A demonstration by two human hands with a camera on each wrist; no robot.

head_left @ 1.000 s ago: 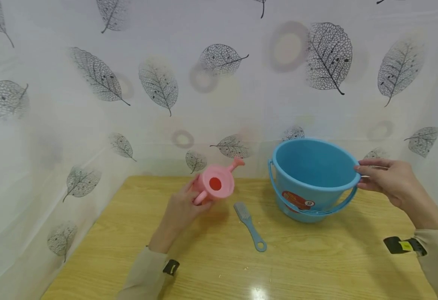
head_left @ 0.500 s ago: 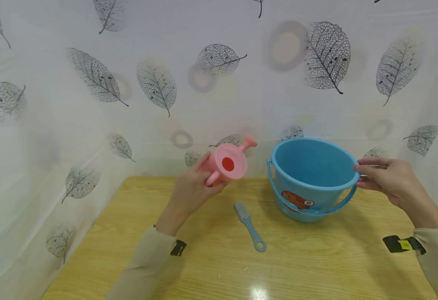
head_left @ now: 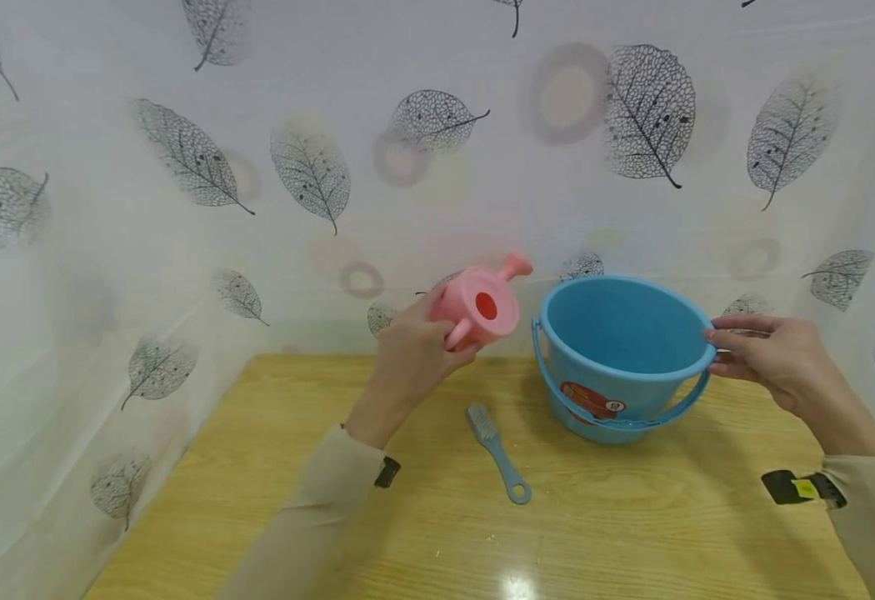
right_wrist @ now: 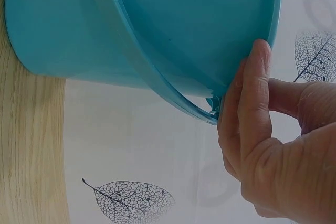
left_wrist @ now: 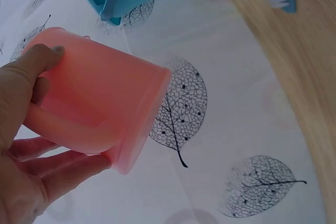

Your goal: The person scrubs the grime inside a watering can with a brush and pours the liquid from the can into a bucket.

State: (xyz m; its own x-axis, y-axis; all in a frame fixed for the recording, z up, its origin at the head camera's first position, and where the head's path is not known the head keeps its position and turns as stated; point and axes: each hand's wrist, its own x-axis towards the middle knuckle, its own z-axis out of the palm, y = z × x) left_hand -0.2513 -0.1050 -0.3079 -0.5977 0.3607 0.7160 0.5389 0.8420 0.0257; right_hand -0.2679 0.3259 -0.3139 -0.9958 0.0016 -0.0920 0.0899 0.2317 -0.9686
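Note:
My left hand (head_left: pixel 407 354) grips a pink toy watering can (head_left: pixel 469 292) by its body and handle, raised above the table. Its red-looking round opening tilts toward me, and its spout points up and right. In the left wrist view the thumb lies along the can's body (left_wrist: pixel 100 87) with fingers curled beneath the handle. A light-blue bucket (head_left: pixel 576 375) stands upright to the right, its handle hanging down in front. My right hand (head_left: pixel 790 362) pinches its rim at the right side. The right wrist view shows fingers against the bucket (right_wrist: pixel 68 30) near the handle joint.
A grey-blue brush (head_left: pixel 508 467) with pale bristles lies on the wooden table (head_left: pixel 617 533), in front of the bucket and to its left. Behind the table hangs a white leaf-patterned sheet (head_left: pixel 475 200). Small crumbs dot the tabletop.
My left hand has carried the watering can up and to the right, nearer the bucket, tilting it more. The right hand stays on the bucket rim; bucket and brush have not moved.

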